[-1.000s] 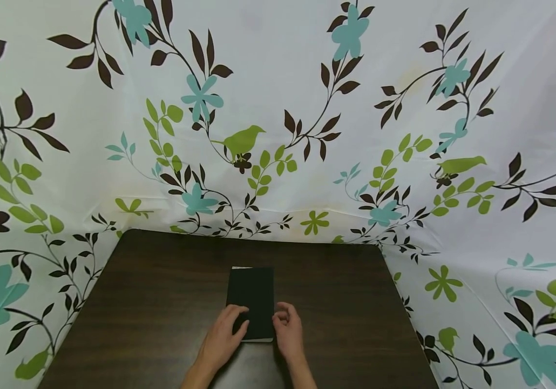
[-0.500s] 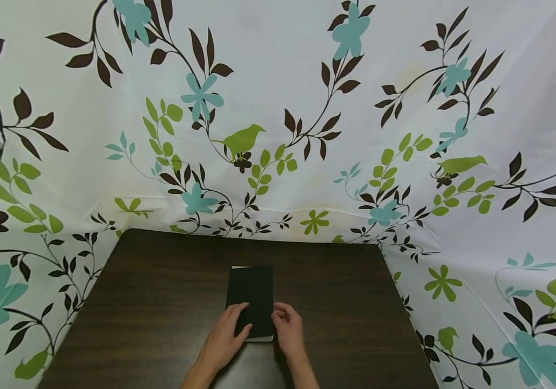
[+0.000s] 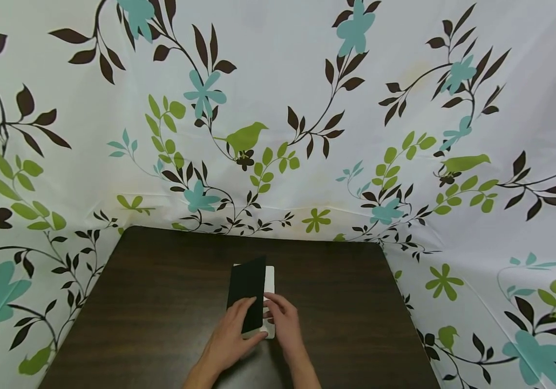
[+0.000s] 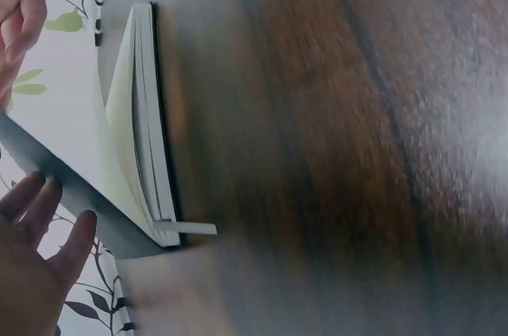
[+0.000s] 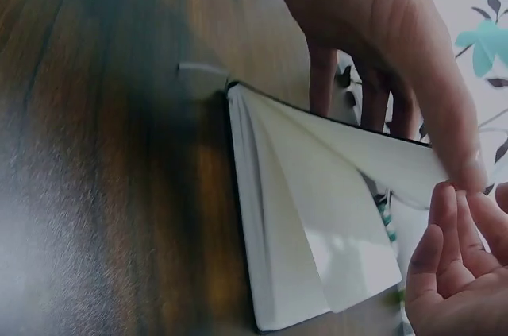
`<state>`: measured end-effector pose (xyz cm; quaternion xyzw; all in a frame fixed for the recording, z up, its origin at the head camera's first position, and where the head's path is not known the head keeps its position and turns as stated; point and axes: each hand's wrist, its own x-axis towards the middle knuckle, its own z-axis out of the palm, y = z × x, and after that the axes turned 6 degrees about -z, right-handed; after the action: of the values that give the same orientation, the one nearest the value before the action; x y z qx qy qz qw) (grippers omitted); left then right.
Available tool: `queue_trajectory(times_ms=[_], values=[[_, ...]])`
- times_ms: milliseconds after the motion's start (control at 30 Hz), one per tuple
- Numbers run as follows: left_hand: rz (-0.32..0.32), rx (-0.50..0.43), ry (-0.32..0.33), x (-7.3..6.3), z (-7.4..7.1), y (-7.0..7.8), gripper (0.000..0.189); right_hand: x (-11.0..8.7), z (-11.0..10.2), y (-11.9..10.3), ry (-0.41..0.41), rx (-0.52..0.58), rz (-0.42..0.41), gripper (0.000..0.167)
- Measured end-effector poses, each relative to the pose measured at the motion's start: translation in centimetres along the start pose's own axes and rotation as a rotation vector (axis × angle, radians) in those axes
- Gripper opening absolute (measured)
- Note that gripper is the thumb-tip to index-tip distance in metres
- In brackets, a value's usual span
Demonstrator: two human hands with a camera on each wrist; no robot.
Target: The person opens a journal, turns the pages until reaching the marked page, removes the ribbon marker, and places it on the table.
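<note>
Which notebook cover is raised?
The upper black rectangular cover, touched by the left hand, is tilted up; the lower black cover lies flat under the cream paper pages on the brown table.

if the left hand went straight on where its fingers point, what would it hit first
The left hand would likely meet the raised black notebook cover, which it seems to touch; depth is hard to judge.

The notebook [image 3: 247, 282] is black, its pages [image 5: 325, 225] cream.

Notebook [image 3: 248, 283] on table [image 3: 161, 302] between hands [image 3: 226, 337], ribbon [image 4: 194, 228] at near end, cloth [image 3: 278, 65] behind table
</note>
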<state>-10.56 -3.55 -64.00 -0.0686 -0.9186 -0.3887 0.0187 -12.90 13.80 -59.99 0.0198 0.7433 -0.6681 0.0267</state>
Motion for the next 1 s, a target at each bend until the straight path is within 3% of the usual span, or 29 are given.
queue_trajectory(times_ms=[100,233,400,533,733,867,1000], values=[[-0.002,0.023,0.034,-0.2,0.1,0.4,0.079,-0.2,0.6,-0.6,-0.026,0.009,-0.009,0.032],[-0.007,0.001,0.141,-0.2,0.2,0.6,0.065,-0.4,1.2,-1.2,-0.077,-0.013,-0.057,0.034],[-0.013,-0.046,0.239,0.0,-0.1,0.7,0.052,-0.5,1.5,-1.4,-0.108,-0.139,-0.135,0.029],[-0.035,-0.078,0.233,-0.1,-0.5,0.8,0.047,-0.7,1.4,-1.1,-0.057,-0.213,-0.161,0.022],[-0.142,-0.142,0.18,-0.4,-1.0,0.6,0.045,-0.5,0.4,0.4,0.088,-0.274,-0.194,0.013],[-0.163,-0.181,0.162,-0.7,-1.1,0.3,0.044,-0.3,-0.4,1.7,0.153,-0.257,-0.099,0.018],[-0.181,-0.221,0.165,-0.9,-1.3,-0.2,0.045,-0.3,-1.1,2.4,0.129,-0.243,-0.006,0.033]])
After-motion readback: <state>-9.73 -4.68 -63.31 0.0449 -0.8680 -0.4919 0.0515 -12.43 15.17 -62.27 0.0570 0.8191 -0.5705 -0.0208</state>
